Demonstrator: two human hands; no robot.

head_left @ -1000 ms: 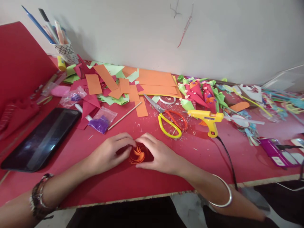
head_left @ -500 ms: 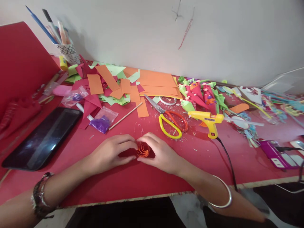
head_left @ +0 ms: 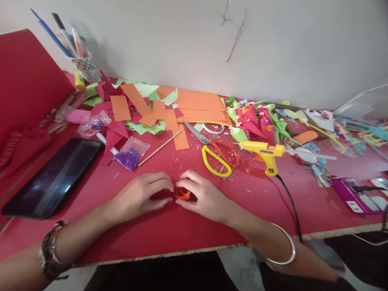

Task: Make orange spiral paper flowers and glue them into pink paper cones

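Note:
A small orange coil [head_left: 182, 193] with spaced, thin loops rests on the red table [head_left: 145, 238] between my hands. My left hand [head_left: 147, 194] curves toward its left side, thumb and fingers apart, with the fingertips close to the loops. Curled around the right side of the coil is my right hand [head_left: 201, 196], its fingers and thumb against or very near it. Beyond my hands lie scissors [head_left: 216, 155] with one yellow and one red handle, and a thin wooden stick [head_left: 159, 148].
A yellow glue gun [head_left: 266, 153] with a black cord lies at the right. A phone [head_left: 54, 178] is at the left. Paper pieces [head_left: 120, 108], a bead bag [head_left: 130, 157] and paper cones [head_left: 251, 121] line the back. A pen cup [head_left: 86, 68] stands back left.
The coil's loops look slightly lower and flatter. My right fingers have shifted a little around it. The whole view has moved slightly.

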